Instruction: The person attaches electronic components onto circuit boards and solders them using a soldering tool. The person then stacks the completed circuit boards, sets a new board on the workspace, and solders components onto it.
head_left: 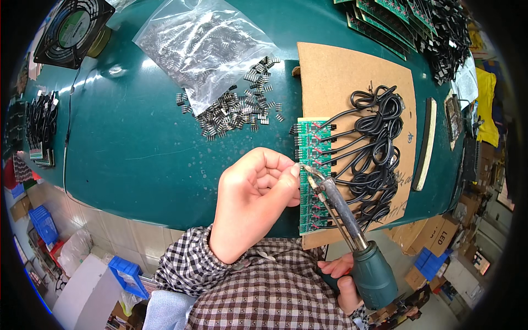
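My right hand [345,278] grips a soldering iron [374,272] by its dark green handle. The iron's metal tip reaches the left edge of a strip of green circuit boards [306,212], close to my left fingertips. My left hand [256,195] is closed in a pinch at that same edge; what sits between thumb and forefinger is too small to make out. Small black pin connectors stick out from the strip's edge beyond my left hand. Bundled black cables [379,126] run from the boards to the right. Beneath the strip lies a brown cardboard sheet [352,71].
Loose pin connectors [234,113] are heaped beside a clear plastic bag [203,41] of more of them. A black fan [74,30] stands at far left, cabled boards [41,129] below it. More green boards [379,25] are stacked at far right, near a pale strip [424,146].
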